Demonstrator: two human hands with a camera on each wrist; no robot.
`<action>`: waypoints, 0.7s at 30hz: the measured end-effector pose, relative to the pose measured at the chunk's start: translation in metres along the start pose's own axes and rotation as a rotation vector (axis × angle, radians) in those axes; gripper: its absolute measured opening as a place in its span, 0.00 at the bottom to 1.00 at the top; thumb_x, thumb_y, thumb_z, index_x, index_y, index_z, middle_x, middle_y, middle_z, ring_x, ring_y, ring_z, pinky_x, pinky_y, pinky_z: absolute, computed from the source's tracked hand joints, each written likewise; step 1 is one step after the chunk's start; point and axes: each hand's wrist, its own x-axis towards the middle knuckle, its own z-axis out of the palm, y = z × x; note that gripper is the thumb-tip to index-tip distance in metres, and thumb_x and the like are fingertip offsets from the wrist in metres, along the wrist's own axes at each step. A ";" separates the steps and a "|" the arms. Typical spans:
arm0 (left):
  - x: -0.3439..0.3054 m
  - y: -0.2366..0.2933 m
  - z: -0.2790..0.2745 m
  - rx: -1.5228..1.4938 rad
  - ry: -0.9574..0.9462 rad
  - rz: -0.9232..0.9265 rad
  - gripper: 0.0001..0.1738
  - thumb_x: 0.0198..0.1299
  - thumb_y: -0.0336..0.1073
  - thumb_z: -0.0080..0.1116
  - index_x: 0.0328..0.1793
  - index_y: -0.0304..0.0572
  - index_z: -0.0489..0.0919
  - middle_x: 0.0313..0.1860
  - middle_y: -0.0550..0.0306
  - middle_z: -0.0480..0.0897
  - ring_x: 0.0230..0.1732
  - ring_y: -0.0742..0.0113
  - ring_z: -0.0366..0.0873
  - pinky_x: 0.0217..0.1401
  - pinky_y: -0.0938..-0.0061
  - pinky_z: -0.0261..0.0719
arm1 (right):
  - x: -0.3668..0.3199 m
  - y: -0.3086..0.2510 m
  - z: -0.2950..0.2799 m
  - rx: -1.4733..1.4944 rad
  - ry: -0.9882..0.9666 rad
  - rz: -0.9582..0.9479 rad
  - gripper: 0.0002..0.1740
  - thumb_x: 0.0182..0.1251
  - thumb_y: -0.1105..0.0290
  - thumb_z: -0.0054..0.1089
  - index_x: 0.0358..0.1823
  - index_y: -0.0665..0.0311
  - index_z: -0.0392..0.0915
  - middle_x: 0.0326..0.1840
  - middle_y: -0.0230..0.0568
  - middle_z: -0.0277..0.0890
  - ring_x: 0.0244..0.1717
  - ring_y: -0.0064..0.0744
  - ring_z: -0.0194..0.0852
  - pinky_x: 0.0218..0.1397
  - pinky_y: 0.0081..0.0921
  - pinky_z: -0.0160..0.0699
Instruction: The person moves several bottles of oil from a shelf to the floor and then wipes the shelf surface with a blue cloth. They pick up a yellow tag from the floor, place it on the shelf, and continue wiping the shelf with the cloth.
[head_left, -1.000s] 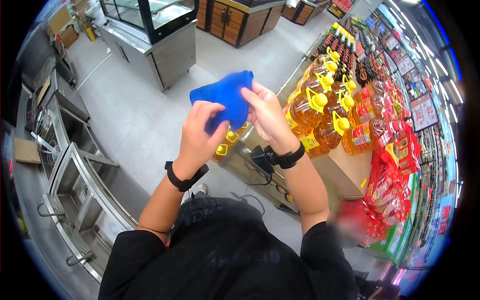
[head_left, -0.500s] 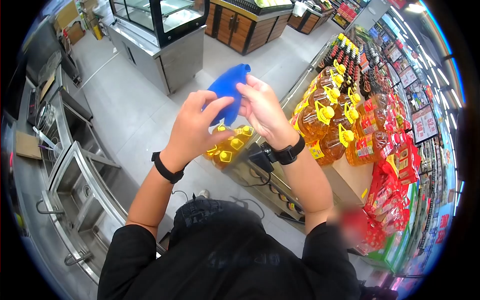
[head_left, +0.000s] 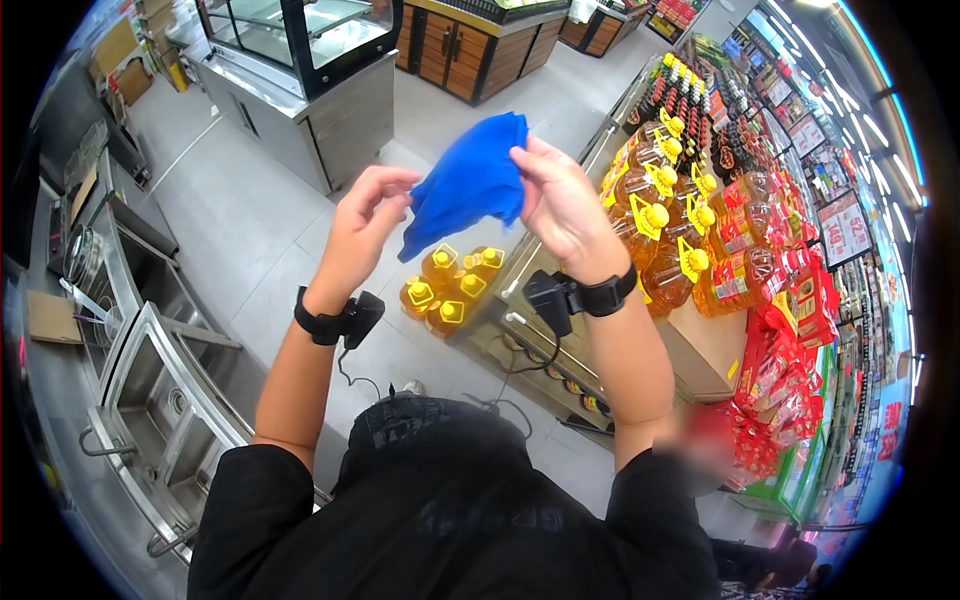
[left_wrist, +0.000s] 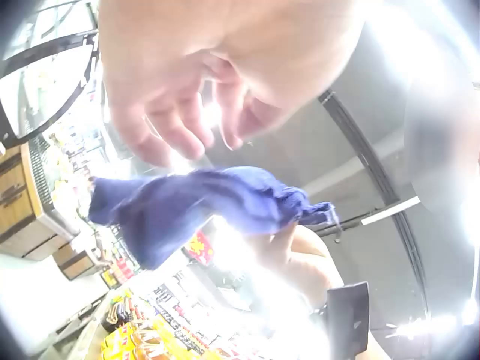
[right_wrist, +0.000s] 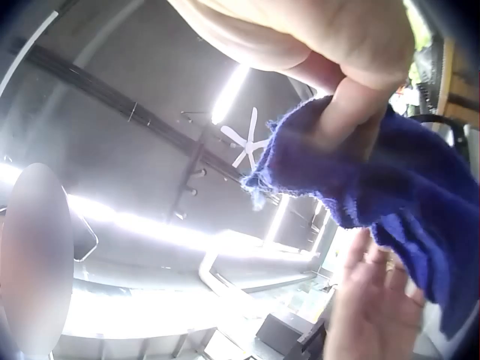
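A crumpled blue cloth (head_left: 468, 180) hangs in the air in front of the body, spread out with its lower left corner drooping. The right hand (head_left: 568, 208) pinches its upper right edge between thumb and fingers; in the right wrist view the thumb presses into the frayed cloth (right_wrist: 405, 180). At the cloth's left side is the left hand (head_left: 362, 225), its fingers loosely bent. In the left wrist view a small gap shows between the left hand (left_wrist: 217, 67) and the cloth (left_wrist: 202, 210), with nothing between those fingers.
Yellow-capped oil bottles (head_left: 440, 265) stand on the floor below the hands. On the right, a display table holds large oil bottles (head_left: 640, 210) and red packets (head_left: 775, 370). A steel sink (head_left: 165, 400) lies left, a glass-topped counter (head_left: 345, 110) ahead.
The left hand has moved left and away from the cloth. The cloth, in the right hand, has swung up and spread wider, and the right hand has moved slightly right.
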 end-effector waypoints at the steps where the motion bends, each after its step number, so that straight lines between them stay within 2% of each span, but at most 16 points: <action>1: -0.002 -0.011 0.000 -0.118 0.068 -0.126 0.15 0.70 0.32 0.49 0.61 0.45 0.75 0.48 0.63 0.75 0.52 0.75 0.73 0.53 0.78 0.73 | 0.001 -0.005 -0.002 0.012 -0.018 -0.009 0.14 0.76 0.75 0.43 0.58 0.70 0.69 0.53 0.44 0.78 0.53 0.34 0.80 0.59 0.34 0.81; 3: -0.010 -0.032 0.002 -0.356 0.202 -0.381 0.15 0.71 0.35 0.48 0.62 0.47 0.74 0.47 0.63 0.75 0.53 0.75 0.72 0.53 0.78 0.73 | 0.000 -0.017 0.001 0.010 -0.076 -0.028 0.14 0.75 0.75 0.45 0.59 0.70 0.69 0.54 0.45 0.78 0.54 0.34 0.80 0.61 0.33 0.79; 4: -0.014 -0.042 -0.002 -0.612 0.079 -0.438 0.20 0.73 0.43 0.46 0.66 0.45 0.71 0.55 0.58 0.77 0.56 0.70 0.73 0.55 0.72 0.73 | 0.001 -0.021 0.002 0.001 -0.097 -0.026 0.15 0.75 0.75 0.45 0.59 0.71 0.69 0.54 0.45 0.78 0.54 0.34 0.80 0.61 0.33 0.79; 5: -0.015 -0.050 -0.003 -0.829 -0.003 -0.491 0.22 0.73 0.46 0.45 0.67 0.43 0.69 0.58 0.55 0.76 0.58 0.67 0.73 0.57 0.69 0.73 | 0.002 -0.025 0.003 -0.009 -0.115 -0.023 0.15 0.75 0.75 0.45 0.60 0.71 0.69 0.54 0.46 0.78 0.54 0.34 0.80 0.60 0.33 0.79; 6: -0.013 -0.048 0.002 -1.046 -0.086 -0.544 0.25 0.73 0.49 0.44 0.69 0.42 0.68 0.61 0.52 0.75 0.60 0.64 0.73 0.59 0.66 0.72 | 0.002 -0.027 0.003 -0.019 -0.112 -0.008 0.18 0.74 0.75 0.48 0.63 0.69 0.70 0.56 0.44 0.79 0.52 0.31 0.82 0.57 0.29 0.83; 7: -0.011 -0.044 0.009 -1.263 -0.171 -0.594 0.28 0.74 0.52 0.43 0.70 0.41 0.67 0.65 0.49 0.74 0.62 0.62 0.73 0.61 0.64 0.72 | 0.000 -0.028 0.006 -0.033 -0.100 -0.005 0.18 0.74 0.75 0.47 0.62 0.70 0.69 0.56 0.45 0.79 0.53 0.33 0.81 0.59 0.31 0.82; 8: -0.008 -0.035 0.020 -1.320 -0.113 -0.638 0.37 0.73 0.59 0.40 0.76 0.37 0.59 0.71 0.42 0.69 0.69 0.54 0.68 0.70 0.56 0.66 | -0.002 -0.030 0.009 -0.048 -0.091 -0.002 0.18 0.74 0.75 0.47 0.62 0.71 0.69 0.56 0.46 0.78 0.54 0.35 0.81 0.60 0.32 0.81; 11: 0.008 -0.032 0.039 -1.569 -0.176 -0.746 0.40 0.72 0.61 0.40 0.79 0.38 0.55 0.74 0.41 0.67 0.73 0.50 0.64 0.76 0.55 0.59 | -0.001 -0.033 0.009 -0.091 -0.056 -0.010 0.19 0.73 0.77 0.46 0.63 0.72 0.69 0.57 0.47 0.77 0.55 0.35 0.80 0.62 0.33 0.79; 12: 0.010 -0.030 0.043 -1.591 -0.178 -0.700 0.41 0.72 0.61 0.41 0.79 0.38 0.54 0.76 0.41 0.64 0.75 0.48 0.62 0.78 0.54 0.57 | -0.003 -0.035 0.009 -0.113 -0.027 -0.019 0.19 0.73 0.77 0.46 0.63 0.72 0.69 0.57 0.47 0.77 0.55 0.34 0.80 0.62 0.32 0.79; 15: 0.017 -0.021 0.040 -1.477 -0.182 -0.529 0.33 0.75 0.55 0.40 0.76 0.39 0.60 0.73 0.44 0.67 0.73 0.50 0.66 0.75 0.52 0.63 | -0.012 -0.042 0.003 -0.194 0.043 -0.056 0.20 0.72 0.78 0.46 0.64 0.72 0.69 0.56 0.44 0.78 0.52 0.31 0.80 0.59 0.29 0.80; 17: 0.018 -0.012 0.034 -1.423 -0.184 -0.520 0.30 0.76 0.51 0.40 0.75 0.39 0.60 0.73 0.43 0.68 0.72 0.49 0.67 0.75 0.52 0.64 | -0.017 -0.043 -0.022 -0.244 0.080 -0.060 0.20 0.72 0.78 0.45 0.63 0.73 0.69 0.55 0.44 0.79 0.51 0.30 0.80 0.58 0.28 0.81; 18: 0.018 -0.009 0.030 -1.417 -0.206 -0.520 0.30 0.76 0.50 0.40 0.75 0.39 0.60 0.72 0.43 0.68 0.71 0.49 0.68 0.74 0.52 0.65 | -0.021 -0.042 -0.028 -0.345 0.119 -0.066 0.23 0.72 0.75 0.49 0.66 0.71 0.67 0.55 0.43 0.79 0.51 0.28 0.80 0.55 0.25 0.81; 21: 0.018 0.008 0.027 -1.362 -0.211 -0.527 0.28 0.76 0.49 0.39 0.74 0.39 0.61 0.71 0.44 0.70 0.69 0.50 0.70 0.72 0.53 0.69 | -0.026 -0.030 -0.055 -0.847 0.339 0.089 0.27 0.72 0.70 0.52 0.71 0.63 0.62 0.56 0.43 0.78 0.51 0.27 0.80 0.54 0.23 0.80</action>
